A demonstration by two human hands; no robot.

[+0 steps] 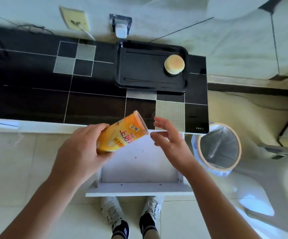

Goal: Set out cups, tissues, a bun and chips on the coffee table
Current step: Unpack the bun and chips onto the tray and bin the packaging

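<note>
Orange cardboard chips canister (122, 133), light and stiff, held in my left hand (81, 149) near its base; right hand (169, 138) spread wide beside its lid.

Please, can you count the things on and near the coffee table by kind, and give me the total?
Chips canister, held in the left hand: 1
Bun: 1
Black tray: 1
Open drawer: 1
Trash bin: 1
Total: 5
</note>
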